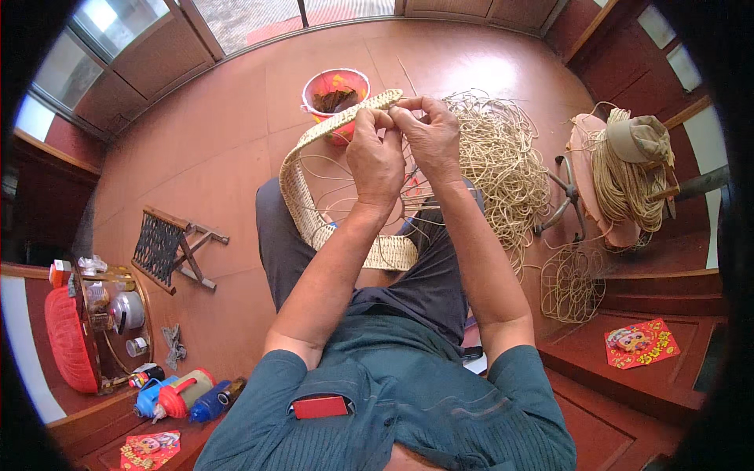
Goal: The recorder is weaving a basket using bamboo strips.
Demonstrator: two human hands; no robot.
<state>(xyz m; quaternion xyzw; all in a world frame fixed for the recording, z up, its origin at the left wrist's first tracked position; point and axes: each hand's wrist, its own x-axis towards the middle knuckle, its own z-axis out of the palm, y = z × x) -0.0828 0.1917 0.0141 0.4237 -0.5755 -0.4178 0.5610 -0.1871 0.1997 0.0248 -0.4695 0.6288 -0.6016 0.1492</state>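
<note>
A pale woven straw band (295,188) curves from over my lap up to my hands, bent around a frame of thin wires or rods (404,206). My left hand (375,161) is closed in a pinch at the band's upper end. Close beside it, my right hand (437,140) pinches at the same end, thumb and forefinger together. A thin strand (408,76) sticks up past the fingers. Exactly what lies between the fingertips is hidden. The lower end of the band rests between my thighs.
Beyond my hands stands a red bucket (336,93) with dark material inside. A heap of loose cord (503,157) spreads to the right, near a swivel chair (585,165) carrying coiled cord (628,188) and a cap (640,139). At left are a folding stool (162,249) and several flasks (184,394).
</note>
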